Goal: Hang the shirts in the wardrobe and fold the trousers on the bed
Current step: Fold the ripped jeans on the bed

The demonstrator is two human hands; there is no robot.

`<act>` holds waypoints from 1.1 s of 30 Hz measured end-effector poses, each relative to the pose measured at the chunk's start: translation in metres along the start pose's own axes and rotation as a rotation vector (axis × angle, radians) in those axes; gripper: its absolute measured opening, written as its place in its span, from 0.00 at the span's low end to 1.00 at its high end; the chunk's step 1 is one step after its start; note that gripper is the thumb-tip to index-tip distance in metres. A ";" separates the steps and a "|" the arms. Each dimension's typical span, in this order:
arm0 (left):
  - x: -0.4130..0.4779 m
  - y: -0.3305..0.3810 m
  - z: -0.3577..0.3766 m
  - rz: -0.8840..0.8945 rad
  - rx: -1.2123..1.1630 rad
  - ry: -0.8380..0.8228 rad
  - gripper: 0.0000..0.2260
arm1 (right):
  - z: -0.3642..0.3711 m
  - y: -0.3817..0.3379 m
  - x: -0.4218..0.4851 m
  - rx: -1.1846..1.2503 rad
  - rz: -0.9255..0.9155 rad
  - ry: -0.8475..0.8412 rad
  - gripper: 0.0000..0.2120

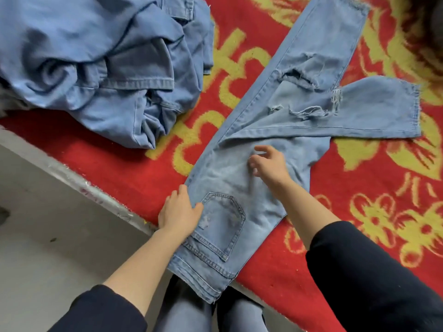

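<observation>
Held at their left side seam by the left hand (179, 212), the trousers (227, 178) are spread seat-up on the bed, with the thumb laid on the denim just beside the back pocket (223, 219) and the fingers set along the edge of the cloth; whether those fingers are tucked under the seam cannot be told. The right hand (267, 164) is seen over the seat of the trousers with its fingers apart and loosely bent, nothing being clasped in it; it is slightly blurred, and contact with the cloth cannot be judged.

The trousers are pale blue jeans torn at the knees. One leg is stretched away toward the upper right, while the other is turned off to the right, so that the two legs are parted below the crotch. The waistband (199, 281) is hung just over the near edge of the bed, above the person's own legs.

A red blanket (287, 259) with a yellow pattern is spread under the trousers. A crumpled pile of blue denim garments (107, 68) is heaped on it at the upper left, apart from the trousers. Grey floor (48, 236) is shown at the left, beside the bed. Both forearms are bared below dark sleeves (359, 271)
</observation>
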State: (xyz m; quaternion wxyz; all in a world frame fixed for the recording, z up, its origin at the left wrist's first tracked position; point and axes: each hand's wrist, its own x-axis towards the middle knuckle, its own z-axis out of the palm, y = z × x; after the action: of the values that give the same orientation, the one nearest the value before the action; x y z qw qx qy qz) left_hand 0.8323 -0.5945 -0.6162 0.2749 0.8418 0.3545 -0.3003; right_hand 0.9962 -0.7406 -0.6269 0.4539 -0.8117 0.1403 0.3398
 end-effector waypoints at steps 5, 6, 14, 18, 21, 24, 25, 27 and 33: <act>0.052 0.072 -0.008 0.215 0.078 0.157 0.23 | -0.071 0.001 0.055 0.139 0.079 0.426 0.07; 0.063 0.086 -0.008 0.279 0.098 0.208 0.24 | -0.086 0.003 0.066 0.153 0.110 0.498 0.07; 0.145 0.164 -0.006 0.710 0.187 0.164 0.28 | -0.162 0.010 0.128 0.640 0.290 0.860 0.09; 0.156 0.177 -0.016 0.714 0.005 0.223 0.16 | -0.195 -0.024 0.149 0.750 0.230 0.989 0.20; 0.161 0.176 -0.025 0.705 -0.104 0.249 0.10 | -0.207 -0.069 0.166 0.616 0.130 0.978 0.23; 0.170 0.175 -0.032 0.702 -0.184 0.247 0.07 | -0.206 -0.125 0.189 0.347 -0.075 0.956 0.16; 0.173 0.175 -0.034 0.706 -0.218 0.255 0.06 | -0.202 -0.145 0.198 0.289 -0.151 0.943 0.16; 0.178 0.177 -0.036 0.683 -0.298 0.289 0.05 | -0.190 -0.179 0.216 0.233 -0.287 0.831 0.18; 0.193 0.170 -0.039 0.471 -0.406 0.367 0.13 | -0.135 -0.195 0.247 -0.167 -0.243 0.157 0.27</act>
State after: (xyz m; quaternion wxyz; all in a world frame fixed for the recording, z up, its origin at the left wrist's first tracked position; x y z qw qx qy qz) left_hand 1.0837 -0.5864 -0.6828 0.4297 0.8686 0.2467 0.0040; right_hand 1.3383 -0.7265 -0.6211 0.4105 -0.8815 0.0474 0.2283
